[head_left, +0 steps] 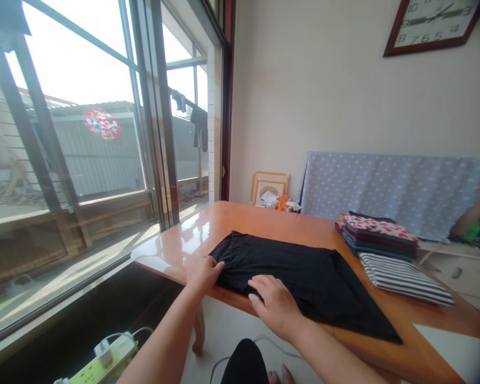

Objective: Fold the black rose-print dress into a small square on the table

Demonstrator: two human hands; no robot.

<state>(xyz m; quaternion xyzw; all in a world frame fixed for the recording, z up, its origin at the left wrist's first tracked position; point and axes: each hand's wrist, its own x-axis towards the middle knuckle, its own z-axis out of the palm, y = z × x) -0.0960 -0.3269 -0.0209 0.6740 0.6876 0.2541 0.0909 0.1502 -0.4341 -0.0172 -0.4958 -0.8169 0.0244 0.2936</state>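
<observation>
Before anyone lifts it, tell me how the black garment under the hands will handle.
The black garment will probably be floppy: it lies flat and creases under the right hand, so it should sag when lifted. It looks light for its spread. On the glossy table, it may slide fairly easily if pushed.

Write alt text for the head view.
A left hand and right hand touch a black garment spread on a glossy wooden table, beside stacked folded clothes; a large window is to the left.
</observation>
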